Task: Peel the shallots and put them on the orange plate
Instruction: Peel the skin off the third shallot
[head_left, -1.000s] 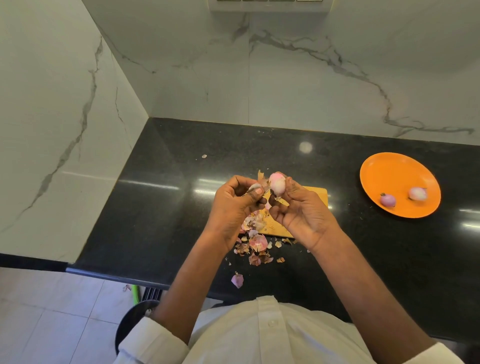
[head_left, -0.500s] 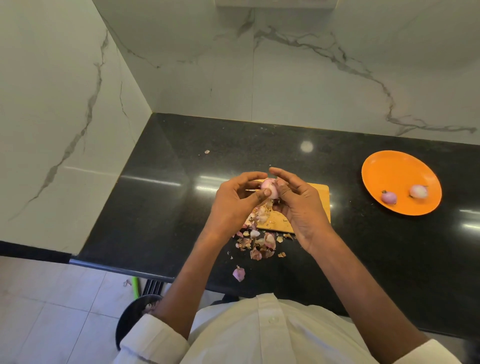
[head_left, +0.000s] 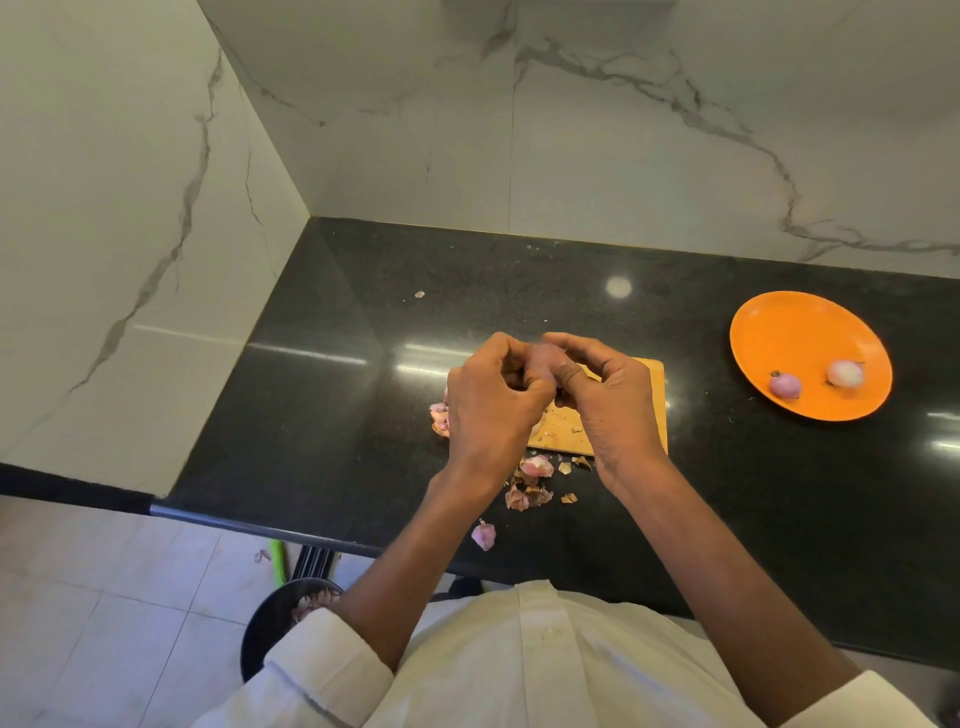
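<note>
While both hands (head_left: 550, 395) pinch shallot (head_left: 543, 358) | orange plate (head_left: 795, 332) (2 peeled)

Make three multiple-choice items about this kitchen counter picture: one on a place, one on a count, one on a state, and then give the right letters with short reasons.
1. Where does the orange plate lie, seen from the person?
A. On the counter to the right of the cutting board
B. On the floor tiles
C. On top of the cutting board

2. How many shallots lie on the orange plate?
A. None
B. Two
C. Five

3. What are the two hands doing?
A. Both rest flat on the counter
B. Both hold one shallot between their fingers, above the cutting board
C. One lifts the orange plate

Answers:
1. A, the plate sits on the black counter, apart from the board.
2. B, a purple shallot and a paler shallot are there.
3. B, the left hand and the right hand curl round the held shallot.
</note>
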